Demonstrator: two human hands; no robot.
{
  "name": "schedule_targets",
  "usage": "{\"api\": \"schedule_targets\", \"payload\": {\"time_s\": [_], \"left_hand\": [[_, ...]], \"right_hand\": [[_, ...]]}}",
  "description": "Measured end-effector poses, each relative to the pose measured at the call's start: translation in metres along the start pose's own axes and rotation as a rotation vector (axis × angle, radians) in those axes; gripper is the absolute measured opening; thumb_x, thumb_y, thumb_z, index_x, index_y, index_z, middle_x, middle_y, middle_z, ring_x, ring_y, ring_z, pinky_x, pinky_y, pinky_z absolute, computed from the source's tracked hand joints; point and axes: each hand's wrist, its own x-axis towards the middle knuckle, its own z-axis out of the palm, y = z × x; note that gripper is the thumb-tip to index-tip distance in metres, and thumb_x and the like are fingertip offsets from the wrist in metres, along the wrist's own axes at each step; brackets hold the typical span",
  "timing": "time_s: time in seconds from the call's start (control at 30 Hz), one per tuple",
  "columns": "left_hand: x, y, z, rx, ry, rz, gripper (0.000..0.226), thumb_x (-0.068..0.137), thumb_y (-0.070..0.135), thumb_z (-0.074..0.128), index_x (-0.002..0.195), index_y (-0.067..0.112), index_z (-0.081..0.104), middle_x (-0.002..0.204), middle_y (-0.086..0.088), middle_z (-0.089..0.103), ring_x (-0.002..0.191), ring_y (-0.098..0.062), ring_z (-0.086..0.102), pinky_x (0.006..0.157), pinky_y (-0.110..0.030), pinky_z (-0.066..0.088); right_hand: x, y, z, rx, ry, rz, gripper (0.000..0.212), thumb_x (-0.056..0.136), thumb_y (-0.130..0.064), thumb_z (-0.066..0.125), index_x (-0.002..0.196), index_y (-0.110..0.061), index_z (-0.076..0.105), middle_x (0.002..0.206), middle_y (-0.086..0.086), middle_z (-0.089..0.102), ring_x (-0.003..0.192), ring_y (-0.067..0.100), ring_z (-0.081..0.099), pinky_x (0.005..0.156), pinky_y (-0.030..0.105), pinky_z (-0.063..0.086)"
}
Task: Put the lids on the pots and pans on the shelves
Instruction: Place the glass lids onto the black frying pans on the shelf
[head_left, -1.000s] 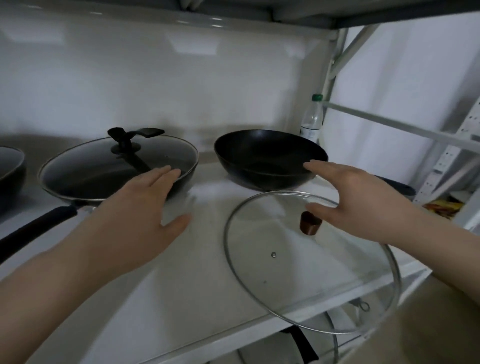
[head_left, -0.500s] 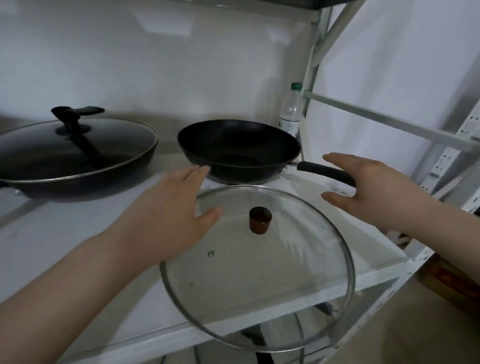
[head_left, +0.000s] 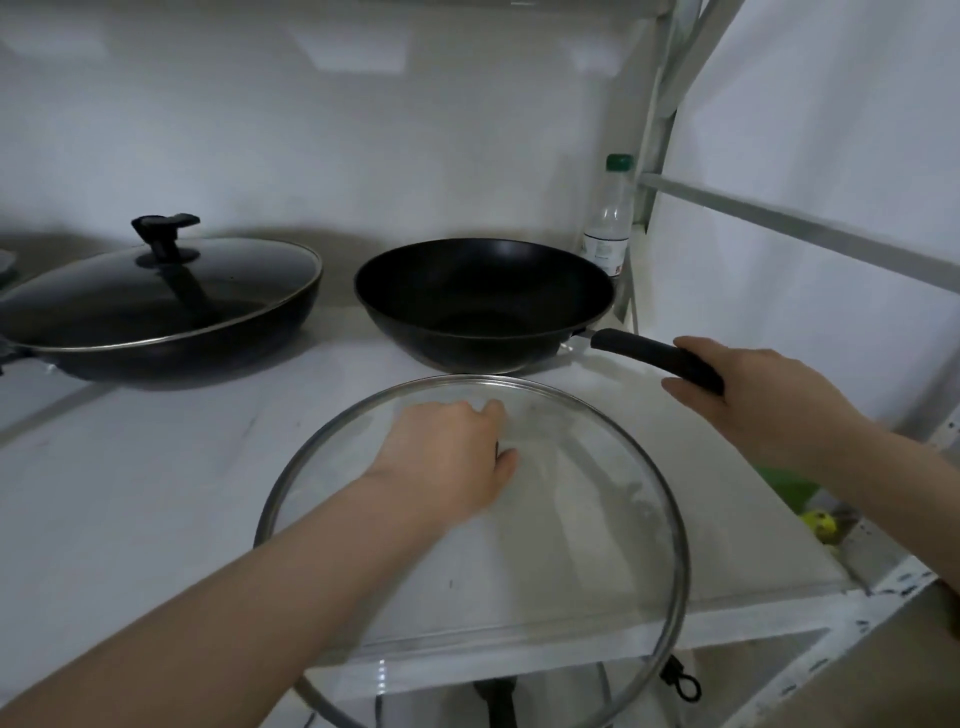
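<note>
Head view
Left hand (head_left: 447, 457): fingers curled at the centre of the round clear glass lid (head_left: 597, 519), knob hidden beneath.
Lid: on the white shelf (head_left: 130, 493), overhanging its front edge.
Right hand (head_left: 753, 395): grasping the uncovered black wok's (head_left: 483, 301) black handle (head_left: 644, 353).
Lidded black pan (head_left: 156, 306): left of the wok.

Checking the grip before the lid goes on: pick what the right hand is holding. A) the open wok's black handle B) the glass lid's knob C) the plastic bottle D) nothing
A: the right hand wraps the black handle of the uncovered wok, while the left hand sits at the glass lid centre.
</note>
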Motion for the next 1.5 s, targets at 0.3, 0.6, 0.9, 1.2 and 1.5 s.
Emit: {"api": "schedule_targets", "payload": {"time_s": [0.3, 0.6, 0.9, 1.2, 1.5], "left_hand": [[-0.005, -0.012, 0.010, 0.008, 0.165, 0.070, 0.029, 0.089, 0.046, 0.036, 0.078, 0.019, 0.032, 0.059, 0.001, 0.039, 0.063, -0.029, 0.044, 0.057, -0.030, 0.029], [-0.063, -0.047, -0.030, 0.116, 0.221, 0.207, 0.028, 0.081, 0.046, 0.041, 0.068, 0.021, 0.042, 0.042, 0.002, 0.048, 0.033, -0.021, 0.045, 0.036, -0.027, 0.030], [-0.076, -0.071, -0.101, 0.191, 0.591, 0.255, 0.030, 0.088, 0.043, 0.048, 0.077, 0.015, 0.054, 0.059, -0.004, 0.061, 0.046, -0.027, 0.059, 0.038, -0.037, 0.047], [0.063, -0.075, -0.114, 0.107, 0.677, 0.028, 0.034, 0.088, 0.048, 0.047, 0.093, 0.014, 0.052, 0.079, -0.012, 0.066, 0.066, -0.032, 0.061, 0.059, -0.035, 0.044], [0.179, -0.079, -0.086, 0.029, 0.411, -0.093, 0.041, 0.091, 0.047, 0.044, 0.104, 0.009, 0.051, 0.092, -0.015, 0.062, 0.083, -0.033, 0.056, 0.069, -0.037, 0.041]], "right_hand": [[0.007, 0.010, 0.008, 0.013, 0.069, -0.076, 0.040, 0.092, -0.049, 0.035, 0.125, -0.032, 0.049, 0.072, 0.005, 0.063, 0.062, 0.027, 0.057, 0.059, 0.037, 0.051], [0.007, 0.007, 0.006, 0.002, 0.051, -0.054, 0.044, 0.093, -0.048, 0.036, 0.131, -0.030, 0.047, 0.059, -0.003, 0.051, 0.053, 0.019, 0.053, 0.052, 0.029, 0.040], [0.005, 0.005, 0.004, -0.014, 0.033, -0.040, 0.042, 0.093, -0.049, 0.033, 0.130, -0.032, 0.045, 0.055, -0.005, 0.046, 0.047, 0.015, 0.049, 0.049, 0.027, 0.042], [0.003, 0.001, -0.001, 0.016, 0.035, -0.039, 0.035, 0.095, -0.048, 0.032, 0.120, -0.031, 0.048, 0.069, 0.001, 0.057, 0.055, 0.020, 0.052, 0.057, 0.030, 0.048], [0.002, 0.003, 0.000, 0.036, 0.039, -0.031, 0.032, 0.095, -0.048, 0.030, 0.117, -0.033, 0.048, 0.075, 0.000, 0.060, 0.062, 0.021, 0.055, 0.061, 0.033, 0.049]]}}
